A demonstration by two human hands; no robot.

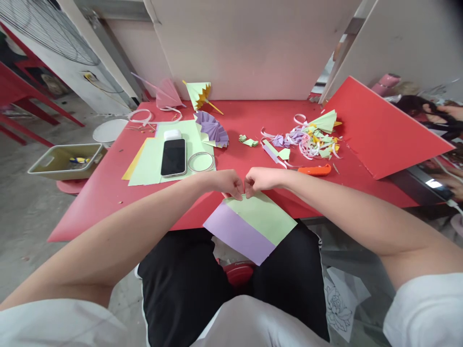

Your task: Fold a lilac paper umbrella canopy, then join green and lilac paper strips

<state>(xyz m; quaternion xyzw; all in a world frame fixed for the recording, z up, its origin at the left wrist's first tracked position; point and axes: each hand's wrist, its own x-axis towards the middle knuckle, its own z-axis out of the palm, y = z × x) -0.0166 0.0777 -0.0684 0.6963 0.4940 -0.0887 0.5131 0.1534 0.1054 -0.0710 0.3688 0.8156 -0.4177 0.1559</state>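
Observation:
A sheet of paper, part light green and part purple (249,229), hangs over the table's front edge above my lap. My left hand (231,184) pinches its top edge, fingers closed. Close beside it, nearly touching, my right hand (255,182) pinches the same edge. Beyond my left hand, a roll of tape (201,162) and a black phone (173,157) lie on light green sheets (144,168). An orange cutter (314,170) rests beyond my right forearm.
Paper scraps (311,140) are piled at the right of the red table (246,115). A purple paper fan (212,129) and small paper umbrellas (198,94) stand toward the back left. A red board (383,130) leans at the right. A bin (65,166) is at the left.

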